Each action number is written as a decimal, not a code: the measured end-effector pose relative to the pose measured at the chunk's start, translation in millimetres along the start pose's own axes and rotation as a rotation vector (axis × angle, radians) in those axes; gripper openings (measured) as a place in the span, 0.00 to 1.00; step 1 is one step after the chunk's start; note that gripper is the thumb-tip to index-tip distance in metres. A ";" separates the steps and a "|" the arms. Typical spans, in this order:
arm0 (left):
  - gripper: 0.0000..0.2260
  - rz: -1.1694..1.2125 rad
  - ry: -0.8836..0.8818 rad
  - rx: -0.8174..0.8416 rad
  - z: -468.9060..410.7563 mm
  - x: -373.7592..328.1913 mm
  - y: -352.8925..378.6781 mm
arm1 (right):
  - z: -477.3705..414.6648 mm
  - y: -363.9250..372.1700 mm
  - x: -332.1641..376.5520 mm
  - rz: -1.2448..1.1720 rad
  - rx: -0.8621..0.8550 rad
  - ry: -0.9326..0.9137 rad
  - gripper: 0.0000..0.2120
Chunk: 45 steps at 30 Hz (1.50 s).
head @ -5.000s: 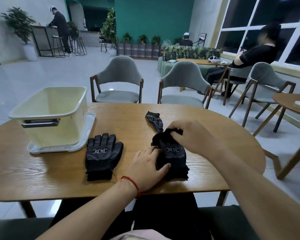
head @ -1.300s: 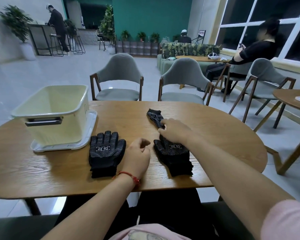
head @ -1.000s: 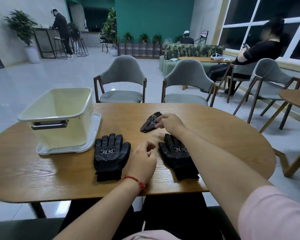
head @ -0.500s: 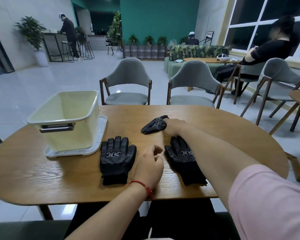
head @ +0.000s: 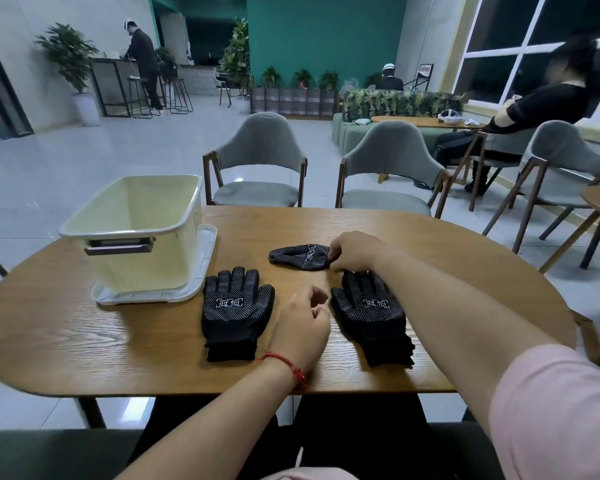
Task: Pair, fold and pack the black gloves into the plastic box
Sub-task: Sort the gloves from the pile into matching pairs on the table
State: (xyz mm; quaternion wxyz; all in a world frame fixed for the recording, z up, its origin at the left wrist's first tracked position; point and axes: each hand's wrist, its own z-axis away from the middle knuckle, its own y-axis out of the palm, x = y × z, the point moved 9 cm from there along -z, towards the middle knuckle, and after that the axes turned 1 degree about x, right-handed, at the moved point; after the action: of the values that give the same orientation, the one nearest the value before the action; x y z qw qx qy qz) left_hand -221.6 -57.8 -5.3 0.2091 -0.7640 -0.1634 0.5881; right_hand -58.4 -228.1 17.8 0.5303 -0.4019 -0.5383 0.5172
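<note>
Presently right hand (head: 354, 252) pinched the folded glove (head: 298, 257) at its edge, left hand (head: 300, 323) loosely curled, empty; weak pinch risked unfolding.

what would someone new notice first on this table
Dotted black gloves catch the eye: the left flat glove and the right flat glove lie near the front of the wooden table, with the left hand loosely curled between them. Just behind, the right hand pinches a folded glove. The cream plastic box stands at the left.
</note>
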 end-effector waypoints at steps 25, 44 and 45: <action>0.11 0.435 -0.004 -0.108 -15.2 -0.7 -64.7 | 27.5 -150.1 113.8 -0.540 -0.276 -0.327 0.17; 0.21 1.276 -0.351 0.249 -72.0 32.5 -124.5 | 133.2 -65.2 202.5 -0.548 -0.605 -0.654 0.10; 0.20 1.304 -0.347 0.237 -71.9 39.6 -124.1 | 142.4 -52.6 204.1 -0.535 -0.629 -0.679 0.09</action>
State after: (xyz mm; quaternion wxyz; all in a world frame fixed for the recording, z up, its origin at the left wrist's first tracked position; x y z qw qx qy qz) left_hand -142.5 59.3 41.2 -0.1349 -0.5729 0.3643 0.7217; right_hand -216.2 -53.9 115.0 0.2935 -0.2003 -0.8923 0.2783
